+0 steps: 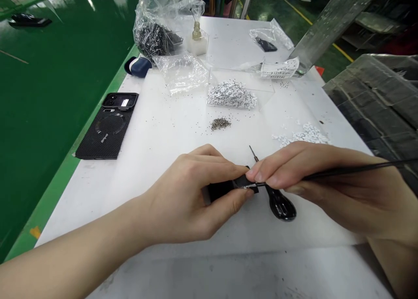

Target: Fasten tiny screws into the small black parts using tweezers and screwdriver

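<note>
A small black rectangular part [222, 191] is pinched between the thumb and fingers of my left hand [192, 194]. My right hand [326, 177] is closed around long black tweezers [352, 169], which run back past the right edge. Their pale tip touches or nearly touches the end of the black part; whatever may sit in the tip is too small to name. Beneath my right fingers is a small screwdriver [282, 207] with a glossy black handle and thin metal shaft. Its middle is hidden, so I cannot tell whether my fingers touch it.
Beyond my hands lie a pile of tiny metal screws [221, 124], a clear tray [231, 96] of small white pieces and loose white pieces [307, 134]. A phone [107, 127], plastic bags [183, 74] and a small bottle [196, 32] stand around. A metal post [333, 24] rises at right.
</note>
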{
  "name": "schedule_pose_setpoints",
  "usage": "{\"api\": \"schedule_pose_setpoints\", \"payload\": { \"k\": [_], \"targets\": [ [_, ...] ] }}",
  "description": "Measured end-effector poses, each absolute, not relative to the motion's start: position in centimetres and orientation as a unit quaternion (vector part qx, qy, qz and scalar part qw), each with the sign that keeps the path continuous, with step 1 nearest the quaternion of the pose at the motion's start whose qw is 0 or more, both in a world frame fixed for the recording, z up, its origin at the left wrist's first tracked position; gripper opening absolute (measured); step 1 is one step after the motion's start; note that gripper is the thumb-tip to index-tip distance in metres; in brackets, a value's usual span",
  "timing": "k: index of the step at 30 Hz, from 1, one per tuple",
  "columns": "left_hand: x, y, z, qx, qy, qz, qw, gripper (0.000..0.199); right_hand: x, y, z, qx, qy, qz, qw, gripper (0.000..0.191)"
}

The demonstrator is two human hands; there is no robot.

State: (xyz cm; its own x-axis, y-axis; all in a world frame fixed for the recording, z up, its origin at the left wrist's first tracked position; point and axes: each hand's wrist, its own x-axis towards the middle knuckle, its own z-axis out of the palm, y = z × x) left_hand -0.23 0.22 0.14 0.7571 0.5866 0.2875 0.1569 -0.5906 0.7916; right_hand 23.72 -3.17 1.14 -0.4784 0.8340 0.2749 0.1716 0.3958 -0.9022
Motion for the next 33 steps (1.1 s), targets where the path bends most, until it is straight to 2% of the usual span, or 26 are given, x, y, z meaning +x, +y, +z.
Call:
{"api": "schedule_pose_setpoints", "payload": {
  "k": [11, 16, 24, 33],
  "targets": [
    [-0.3, 0.1, 0.1, 0.851, 0.219, 0.274, 0.391, 0.017, 24.0, -2.9, 1.1, -0.322, -0.750, 0.440, 0.374, 0.028],
    [-0.3, 0.0, 0.1, 0.844, 0.242, 0.276, 0.392, 0.012, 24.3, -2.5, 0.5, -0.314, -0.748, 0.442, 0.384, 0.026],
    [-0.3, 0.1, 0.3, 0.847, 0.239, 0.273, 0.390, 0.015, 24.3, -2.5, -0.1, -0.299, -0.735, 0.455, 0.404, 0.030],
    [-0.3, -0.4, 0.5, 0.835, 0.269, 0.259, 0.405, 0.011, 24.4, -2.0, -0.4, -0.285, -0.706, 0.502, 0.410, 0.024]
  ]
}}
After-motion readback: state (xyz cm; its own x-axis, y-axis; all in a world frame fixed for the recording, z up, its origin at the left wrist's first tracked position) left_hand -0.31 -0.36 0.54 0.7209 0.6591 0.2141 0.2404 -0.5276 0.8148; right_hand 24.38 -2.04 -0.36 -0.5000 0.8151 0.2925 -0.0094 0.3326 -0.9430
